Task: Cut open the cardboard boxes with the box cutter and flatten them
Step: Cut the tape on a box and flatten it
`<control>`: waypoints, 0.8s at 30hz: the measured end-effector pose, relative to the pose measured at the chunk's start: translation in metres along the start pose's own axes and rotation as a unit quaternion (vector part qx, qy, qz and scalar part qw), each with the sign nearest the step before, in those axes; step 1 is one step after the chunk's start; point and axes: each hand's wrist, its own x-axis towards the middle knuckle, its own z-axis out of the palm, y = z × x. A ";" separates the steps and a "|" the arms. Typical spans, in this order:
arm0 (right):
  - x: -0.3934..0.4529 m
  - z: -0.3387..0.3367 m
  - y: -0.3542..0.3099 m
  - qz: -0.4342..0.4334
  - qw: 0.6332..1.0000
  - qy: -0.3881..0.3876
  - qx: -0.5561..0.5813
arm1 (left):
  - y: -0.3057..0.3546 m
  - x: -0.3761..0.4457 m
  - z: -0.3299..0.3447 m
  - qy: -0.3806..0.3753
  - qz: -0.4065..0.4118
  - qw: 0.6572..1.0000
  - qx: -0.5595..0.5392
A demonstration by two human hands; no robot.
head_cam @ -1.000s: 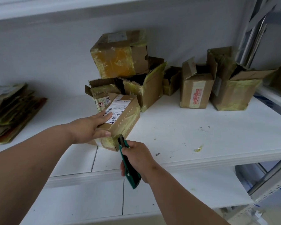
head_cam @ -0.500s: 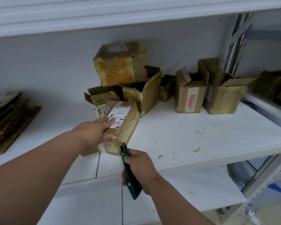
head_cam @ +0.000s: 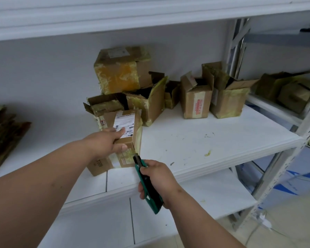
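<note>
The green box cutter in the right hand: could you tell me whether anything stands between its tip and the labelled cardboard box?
Nothing visible does. The green box cutter, gripped by the right hand, has its tip right at the taped near end of the labelled brown cardboard box; the left hand holds the box from its left side.

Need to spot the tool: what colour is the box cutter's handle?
Green with a black slider, on the box cutter gripped by the right hand; head view.

Bare shelf (head_cam: 213,140) right of labelled box (head_cam: 125,138); open boxes (head_cam: 150,102) behind
</note>
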 end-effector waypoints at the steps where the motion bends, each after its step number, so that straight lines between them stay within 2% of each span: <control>1: 0.000 -0.002 0.001 -0.003 1.000 0.009 0.005 | -0.003 -0.001 0.000 0.003 0.002 1.000 -0.004; 7: 0.003 -0.010 0.010 -0.007 0.997 0.071 0.025 | -0.007 -0.005 0.003 0.029 0.013 0.999 -0.006; 24: 0.031 -0.014 -0.001 0.003 1.000 0.013 0.004 | -0.003 -0.003 0.004 0.028 -0.003 1.000 0.005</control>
